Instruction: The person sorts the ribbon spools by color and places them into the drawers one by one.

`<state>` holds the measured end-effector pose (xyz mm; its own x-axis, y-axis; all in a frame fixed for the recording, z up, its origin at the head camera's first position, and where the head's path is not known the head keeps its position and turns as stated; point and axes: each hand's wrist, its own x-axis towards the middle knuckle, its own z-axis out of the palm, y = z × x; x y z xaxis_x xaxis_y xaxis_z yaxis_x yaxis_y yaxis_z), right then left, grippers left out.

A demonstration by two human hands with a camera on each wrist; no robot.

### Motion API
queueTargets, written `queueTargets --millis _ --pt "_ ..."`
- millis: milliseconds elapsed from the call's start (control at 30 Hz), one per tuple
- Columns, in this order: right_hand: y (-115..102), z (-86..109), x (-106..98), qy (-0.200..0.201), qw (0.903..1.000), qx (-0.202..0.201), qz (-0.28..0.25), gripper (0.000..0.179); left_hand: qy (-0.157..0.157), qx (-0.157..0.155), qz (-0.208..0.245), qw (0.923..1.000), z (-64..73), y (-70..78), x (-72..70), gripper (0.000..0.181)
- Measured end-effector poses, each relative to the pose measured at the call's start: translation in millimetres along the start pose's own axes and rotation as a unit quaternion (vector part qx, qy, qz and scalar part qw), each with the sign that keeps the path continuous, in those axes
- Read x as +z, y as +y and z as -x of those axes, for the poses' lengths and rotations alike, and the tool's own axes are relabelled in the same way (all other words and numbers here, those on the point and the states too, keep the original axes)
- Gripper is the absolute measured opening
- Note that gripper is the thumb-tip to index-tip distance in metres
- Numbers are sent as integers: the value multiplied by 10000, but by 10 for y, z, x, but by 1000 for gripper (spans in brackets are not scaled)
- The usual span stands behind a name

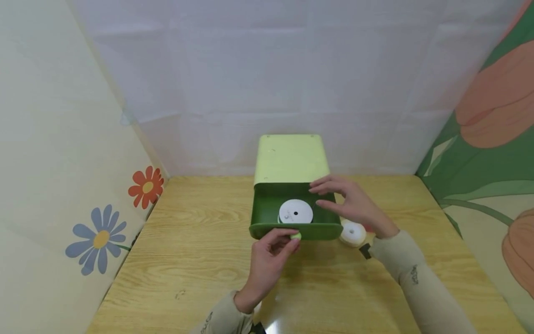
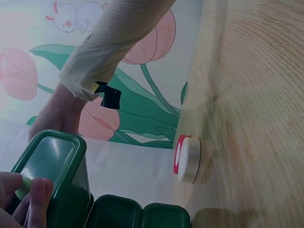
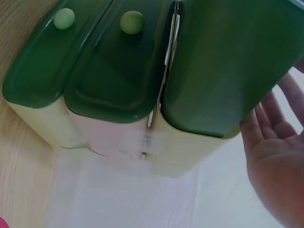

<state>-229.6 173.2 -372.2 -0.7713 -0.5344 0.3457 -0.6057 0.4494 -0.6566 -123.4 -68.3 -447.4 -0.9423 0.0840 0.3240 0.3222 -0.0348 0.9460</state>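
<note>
A small drawer cabinet (image 1: 292, 157) with a pale green top stands against the back sheet. Its dark green top drawer (image 1: 263, 213) is pulled out, and a white spool (image 1: 298, 209) lies flat inside, near the front. My left hand (image 1: 269, 260) pinches the drawer's light green knob (image 1: 296, 236) between thumb and fingers. Over the drawer's right side, my right hand (image 1: 352, 202) is spread with fingers straight and nothing in them. The right wrist view shows those fingers (image 3: 270, 118) beside the drawer's side wall.
Two closed lower drawers (image 3: 109, 61) sit below the open one. To the cabinet's right, a cream spool (image 2: 191, 159) stands on the wooden table (image 1: 200, 260), with a red spool (image 2: 178, 154) right behind it. Flower-painted panels (image 1: 492, 153) border both sides.
</note>
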Motion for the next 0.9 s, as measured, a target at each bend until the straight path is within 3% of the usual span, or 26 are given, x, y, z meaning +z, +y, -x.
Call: queueTargets --millis 233,467,900 --pt "54 -52 -97 669 9977 -130 -48 34 -11 -57 8 10000 8 -3 9 17" --pt "259 -277 -189 1355 9903 -69 314 46 5 -123 17 9999 -1 4 6 17" --pt "494 -539 -178 690 9971 231 230 45 16 -148 -15 9999 11 2 3 17"
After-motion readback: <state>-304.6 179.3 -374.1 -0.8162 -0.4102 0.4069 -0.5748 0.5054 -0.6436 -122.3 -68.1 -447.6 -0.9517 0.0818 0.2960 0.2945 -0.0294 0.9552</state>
